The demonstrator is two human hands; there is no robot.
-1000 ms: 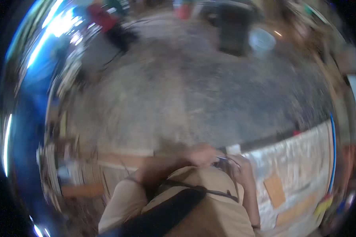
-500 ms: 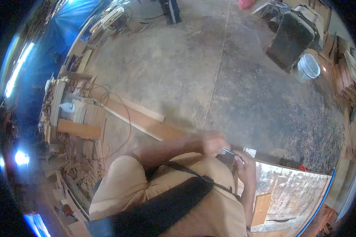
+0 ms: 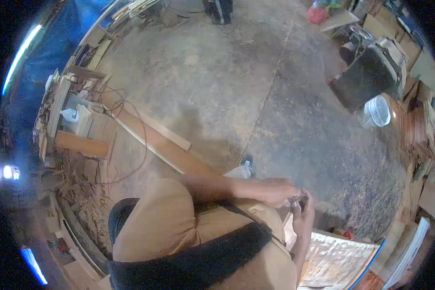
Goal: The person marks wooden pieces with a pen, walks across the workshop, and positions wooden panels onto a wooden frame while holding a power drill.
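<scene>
My left hand (image 3: 277, 192) reaches in from the left, its fingers closed at something small between the two hands. My right hand (image 3: 302, 209) comes up from below, and its pinched fingertips meet those of the left. Fingers hide most of the small item, so I cannot make out what it is. Both hands are in front of my body, near the beige trousers (image 3: 154, 217) and a black strap or cloth (image 3: 193, 258). Just below the right hand is a worn, pale-topped board (image 3: 338, 258).
Long wooden boards (image 3: 154, 137) lie on the concrete floor with a looped cable (image 3: 144, 164). Stacked wood (image 3: 415, 128), a clear bucket (image 3: 374, 112) and a dark chair-like object (image 3: 365, 79) stand at the right. Wood scraps (image 3: 84, 188) lie at the left. A shoe (image 3: 247, 161) shows beyond my left arm.
The view has shifted. My left hand, blurred before, is now steady with its fingers against the right hand's. The thin metallic item seen between them earlier is now mostly hidden. A shoe has appeared.
</scene>
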